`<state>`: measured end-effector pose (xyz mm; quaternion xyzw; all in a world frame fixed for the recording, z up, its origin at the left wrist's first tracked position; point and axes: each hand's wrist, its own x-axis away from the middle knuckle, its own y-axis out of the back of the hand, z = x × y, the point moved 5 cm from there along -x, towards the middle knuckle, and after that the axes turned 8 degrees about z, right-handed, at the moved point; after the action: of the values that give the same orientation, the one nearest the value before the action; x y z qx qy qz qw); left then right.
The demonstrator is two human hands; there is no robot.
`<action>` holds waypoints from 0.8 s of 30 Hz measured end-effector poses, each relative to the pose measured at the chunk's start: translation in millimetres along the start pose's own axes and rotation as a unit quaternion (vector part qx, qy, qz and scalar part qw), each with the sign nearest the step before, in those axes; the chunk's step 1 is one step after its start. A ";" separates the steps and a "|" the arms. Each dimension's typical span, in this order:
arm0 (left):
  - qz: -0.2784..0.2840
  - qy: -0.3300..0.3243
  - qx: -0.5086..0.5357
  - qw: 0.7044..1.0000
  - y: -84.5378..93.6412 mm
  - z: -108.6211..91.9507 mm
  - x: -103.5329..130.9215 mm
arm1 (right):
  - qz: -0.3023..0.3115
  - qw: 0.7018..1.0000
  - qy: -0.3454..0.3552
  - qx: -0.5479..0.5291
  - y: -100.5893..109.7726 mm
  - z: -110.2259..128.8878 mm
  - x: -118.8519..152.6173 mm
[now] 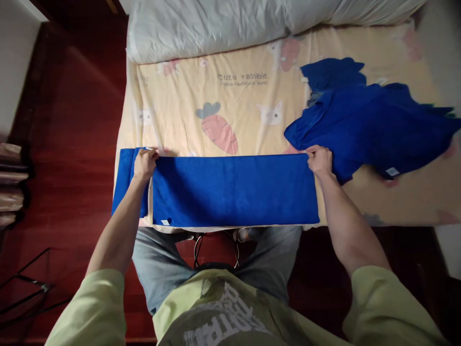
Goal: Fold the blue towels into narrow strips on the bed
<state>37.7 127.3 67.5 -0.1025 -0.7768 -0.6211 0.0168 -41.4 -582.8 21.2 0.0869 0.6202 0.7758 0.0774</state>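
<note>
free: bare sheet (201,103) beyond folded blue towel (234,190), open from carrot print to white duvet (216,24) | blocked right: heap of blue cloths (370,125) just beside right hand (320,160) | blocked left: folded blue stack (124,178) under left hand (144,163), at mattress edge | near side: towel reaches bed edge

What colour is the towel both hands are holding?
Royal blue; the towel shows best in the head view, gripped by left hand and right hand.

Readable print on the bed sheet

The bed sheet (230,103) is showing "Cute rabbit" above a blurred smaller line; the shirt (223,317) lettering is staying illegible.
</note>
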 end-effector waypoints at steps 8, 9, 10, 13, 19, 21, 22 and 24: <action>-0.080 0.043 0.030 0.995 -25.6 -63.7 62.9 | -0.096 0.993 -0.075 -0.012 0.8 62.8 57.7; -0.076 0.034 0.026 0.996 -35.6 -75.8 73.8 | -0.086 0.994 -0.060 -0.001 -5.4 74.1 68.0; -0.067 0.031 0.020 0.997 -46.0 -85.5 83.3 | -0.064 0.997 -0.044 0.008 -13.5 83.7 77.2; -0.045 0.043 0.013 0.998 -70.4 -96.8 98.3 | 0.014 0.999 -0.020 0.032 -38.5 97.2 94.6; -0.041 0.052 0.034 0.997 -71.9 -76.8 84.1 | 0.068 0.996 -0.052 0.030 -48.5 81.2 81.7; -0.043 0.056 0.041 0.997 -66.4 -74.0 82.8 | 0.071 0.996 -0.054 0.017 -44.6 76.7 78.2; -0.042 0.055 0.046 0.997 -64.0 -74.3 84.9 | 0.068 0.996 -0.052 0.010 -42.1 75.1 79.3; -0.043 0.048 0.053 0.997 -60.5 -76.4 95.1 | 0.056 0.997 -0.048 0.001 -36.7 72.0 88.2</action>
<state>-74.0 53.9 41.4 -0.0385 -0.8107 -0.5832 0.0329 -110.2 -486.3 4.4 0.1590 0.6105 0.7733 0.0634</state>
